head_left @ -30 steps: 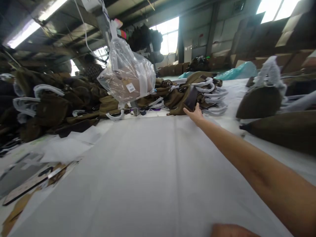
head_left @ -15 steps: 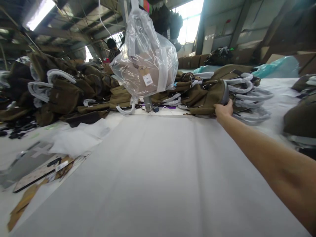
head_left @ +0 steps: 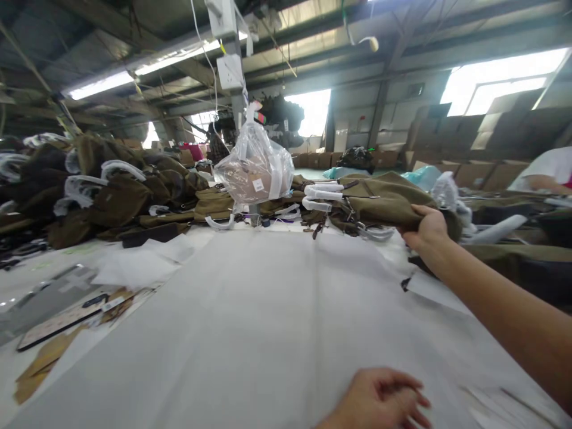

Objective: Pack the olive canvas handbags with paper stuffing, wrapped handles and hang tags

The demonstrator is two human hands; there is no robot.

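My right hand (head_left: 426,229) is closed on the edge of an olive-green handbag (head_left: 379,199), which is lifted among the other bags at the back right of the table. White-wrapped handles (head_left: 319,193) stick out from the bag's left end. Low in the view, my left hand (head_left: 379,399) hovers over the white sheet (head_left: 250,322) with nothing in it. Its fingers are loosely bent and apart, slightly blurred.
A heap of olive bags (head_left: 120,196) lies at the back left. A beige bag in clear plastic (head_left: 254,179) hangs from a post. At left lie a phone (head_left: 62,322) and brown paper scraps (head_left: 44,363). Another person's arm (head_left: 547,182) shows at far right.
My right hand has pulled the olive handbag up and to the right, off the pile. My left hand has come into view at the bottom. The view has tilted up and turned right.
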